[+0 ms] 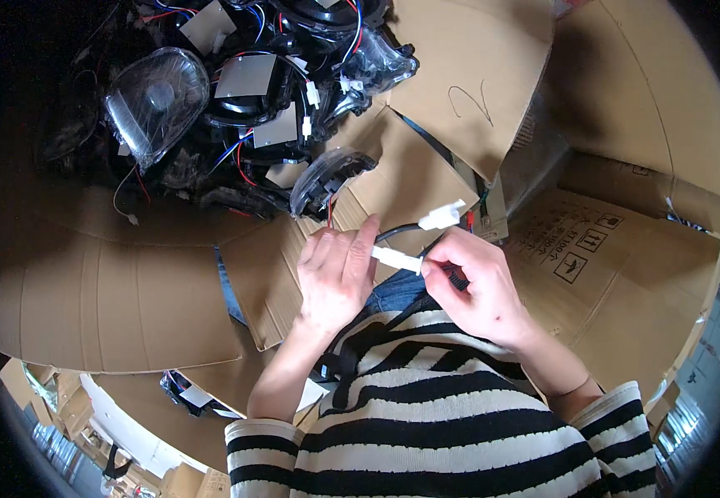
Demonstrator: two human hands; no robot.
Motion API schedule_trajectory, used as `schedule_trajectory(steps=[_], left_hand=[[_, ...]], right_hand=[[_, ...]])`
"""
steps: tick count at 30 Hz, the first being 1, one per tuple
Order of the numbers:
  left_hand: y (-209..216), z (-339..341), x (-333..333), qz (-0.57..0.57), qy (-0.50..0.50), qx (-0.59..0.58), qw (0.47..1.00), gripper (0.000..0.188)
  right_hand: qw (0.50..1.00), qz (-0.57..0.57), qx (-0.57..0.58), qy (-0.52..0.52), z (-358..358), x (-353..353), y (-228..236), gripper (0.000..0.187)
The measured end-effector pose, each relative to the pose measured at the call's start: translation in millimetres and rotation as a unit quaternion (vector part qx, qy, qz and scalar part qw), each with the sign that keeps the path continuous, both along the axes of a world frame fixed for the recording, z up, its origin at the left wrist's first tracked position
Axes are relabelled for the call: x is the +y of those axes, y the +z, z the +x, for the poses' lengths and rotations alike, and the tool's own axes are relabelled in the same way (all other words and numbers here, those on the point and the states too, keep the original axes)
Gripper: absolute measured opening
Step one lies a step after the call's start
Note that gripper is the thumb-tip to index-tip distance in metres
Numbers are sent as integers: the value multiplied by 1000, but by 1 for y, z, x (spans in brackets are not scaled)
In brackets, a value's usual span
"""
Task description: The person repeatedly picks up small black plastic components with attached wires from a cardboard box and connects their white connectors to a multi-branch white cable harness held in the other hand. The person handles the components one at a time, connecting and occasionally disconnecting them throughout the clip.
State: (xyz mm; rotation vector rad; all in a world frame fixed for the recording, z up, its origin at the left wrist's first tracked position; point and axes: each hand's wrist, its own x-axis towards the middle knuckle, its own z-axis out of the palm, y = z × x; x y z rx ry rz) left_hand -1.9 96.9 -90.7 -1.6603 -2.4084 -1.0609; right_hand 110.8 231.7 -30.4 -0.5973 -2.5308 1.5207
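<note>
Between my two hands, at the middle of the view, is a white plastic wire connector [396,259]. My left hand [337,270] is closed on its left end, with the fingers bent over it. The thumb and forefinger of my right hand [478,282] pinch its right end. A second white connector [441,216] on a black cable [399,230] sticks out just above my right hand. Past my left hand, a headlight with a clear lens [331,176] stands with a red wire hanging from it. What lies under my palms is hidden.
A pile of black headlight units [248,91] with clear lenses, silver boxes and coloured wires fills the upper left. Cardboard flaps [102,282] spread on the left, and an open cardboard box [617,257] stands at the right. A thin loose wire [470,101] rests on the cardboard above.
</note>
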Motion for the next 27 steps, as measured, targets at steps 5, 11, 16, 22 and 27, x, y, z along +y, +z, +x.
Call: schedule_trajectory(steps=[5, 11, 16, 22, 27], left_hand=[[2, 3, 1, 7, -8, -34, 999, 51], [-4, 6, -8, -38, -12, -235, 971, 46], [8, 9, -19, 2, -24, -479, 877, 29], [5, 13, -24, 20, -28, -451, 892, 22], [4, 16, -22, 51, -29, -424, 904, 18]], right_hand=[[999, 20, 0, -27, 0, -4, -4, 12], [995, -19, -63, 69, 11, 16, -8, 3], [983, -151, -87, 58, 23, 37, 24, 4], [983, -176, -24, 44, 27, 37, 36, 4], [978, -201, -44, 45, 27, 37, 35, 3]])
